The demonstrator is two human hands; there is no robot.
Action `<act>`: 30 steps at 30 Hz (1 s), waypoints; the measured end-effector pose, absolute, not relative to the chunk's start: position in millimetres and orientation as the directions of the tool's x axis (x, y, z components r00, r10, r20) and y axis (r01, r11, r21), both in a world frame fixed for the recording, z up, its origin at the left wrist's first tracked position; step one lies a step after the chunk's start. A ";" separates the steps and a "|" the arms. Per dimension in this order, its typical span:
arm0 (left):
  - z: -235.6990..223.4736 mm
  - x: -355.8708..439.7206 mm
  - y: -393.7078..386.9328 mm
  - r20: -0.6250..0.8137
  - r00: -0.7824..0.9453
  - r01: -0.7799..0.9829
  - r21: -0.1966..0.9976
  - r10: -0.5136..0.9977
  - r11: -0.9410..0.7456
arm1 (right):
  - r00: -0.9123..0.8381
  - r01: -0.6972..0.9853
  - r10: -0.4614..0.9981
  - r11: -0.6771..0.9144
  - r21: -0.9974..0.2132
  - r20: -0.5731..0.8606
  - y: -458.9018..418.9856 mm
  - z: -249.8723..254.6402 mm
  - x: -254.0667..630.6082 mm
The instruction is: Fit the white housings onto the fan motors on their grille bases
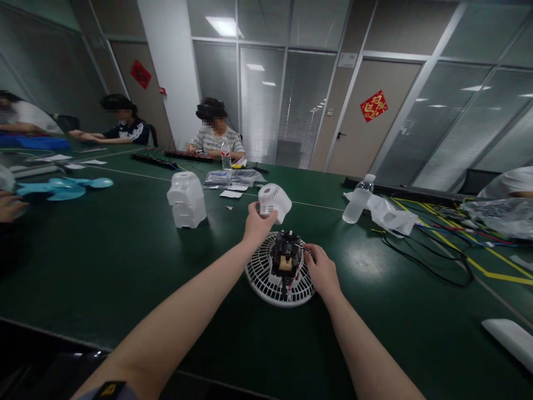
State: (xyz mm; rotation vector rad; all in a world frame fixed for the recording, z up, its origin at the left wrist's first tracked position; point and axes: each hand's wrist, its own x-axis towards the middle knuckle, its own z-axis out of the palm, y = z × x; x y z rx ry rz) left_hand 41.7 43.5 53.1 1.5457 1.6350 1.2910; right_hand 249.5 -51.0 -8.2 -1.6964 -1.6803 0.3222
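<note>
Through the head view I see my left hand (259, 223) closed around a white, rounded plastic housing with vent slots (278, 199), holding it raised above the far edge of a round, white plastic fan grille (283, 304). The grille lies on the dark green, smooth surface (104, 250) just in front of me, and at its middle sits a black, boxy motor assembly (287, 243) with a tan block on the side towards me, so the housing is up in the air, apart from the motor. My right hand (323, 269) is at the right side of the assembly, bent in narrow beside the motor and over the grille's edge; I cannot tell whether it grips a wire or only rests there. To the left of the housing stands a stack of white plastic shells (186, 201), and farther left lie some glossy, light blue plastic fan blades (69, 188). On the right a translucent plastic bottle with a white cap (358, 200) leans near some long, black cables (425, 261). Across the surface, a person in a striped shirt and black headset (220, 139) sits behind a small clear bottle (225, 155)
</note>
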 end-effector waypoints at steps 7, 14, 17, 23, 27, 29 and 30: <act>7.5 30.2 -11.8 0.165 -0.330 -0.137 0.966 0.929 -0.220 | 0.098 0.783 0.921 0.163 -0.600 0.378 -54.6 -3.9 247.1; 6.3 29.9 -8.7 0.094 -0.308 -0.305 0.933 0.947 -0.192 | -0.285 0.686 0.919 0.394 -0.612 0.272 -72.3 21.2 258.5; 7.4 28.9 -9.3 0.094 -0.292 -0.340 0.920 0.952 -0.195 | -0.358 0.750 0.925 0.368 -0.550 0.130 -81.3 25.3 255.7; 16.3 24.4 -13.7 0.210 -0.295 -0.267 0.918 0.932 -0.292 | -0.302 0.834 0.941 0.338 -0.436 0.152 -83.7 15.9 240.9; 30.5 19.3 -24.7 0.365 -0.253 -0.142 0.902 0.896 -0.407 | -0.241 0.849 0.951 0.303 -0.434 0.193 -78.4 10.0 236.6; 35.1 18.5 -30.8 0.428 -0.218 -0.091 0.886 0.877 -0.455 | -0.206 0.861 0.955 0.281 -0.423 0.214 -76.1 8.8 235.8; 36.1 18.7 -33.5 0.451 -0.204 -0.051 0.881 0.869 -0.470 | -0.193 0.869 0.956 0.272 -0.414 0.222 -75.2 8.5 235.7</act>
